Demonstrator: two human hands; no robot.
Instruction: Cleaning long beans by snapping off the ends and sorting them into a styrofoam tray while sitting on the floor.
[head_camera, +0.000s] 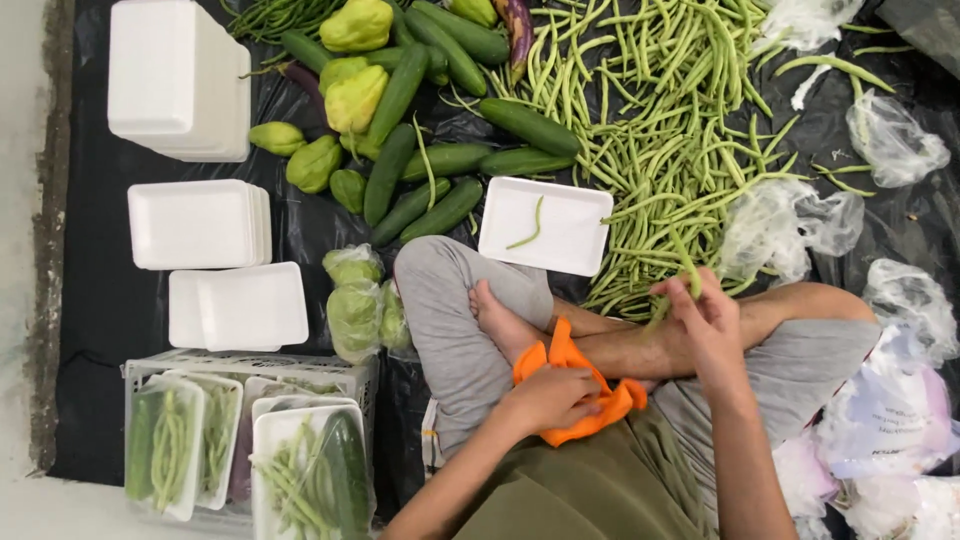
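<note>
Head view: right hand (712, 318) pinches green beans (688, 272) from the one-o'clock pile (660, 110), within reach of the white foam tray (570, 232), while left hand (548, 398) clutches an orange cloth (570, 360).

The right hand (705, 310) holds a few long, thin green beans (685, 275). They stick up out of the closed fingers and point toward the big pile of green beans (660, 120) spread out on the black plastic sheet (100, 300) on the floor. The left hand (550, 398) rests on a soft, bright orange cloth (570, 365). The cloth is crumpled and lies on the person's crossed legs, just beside a bare foot.
</note>
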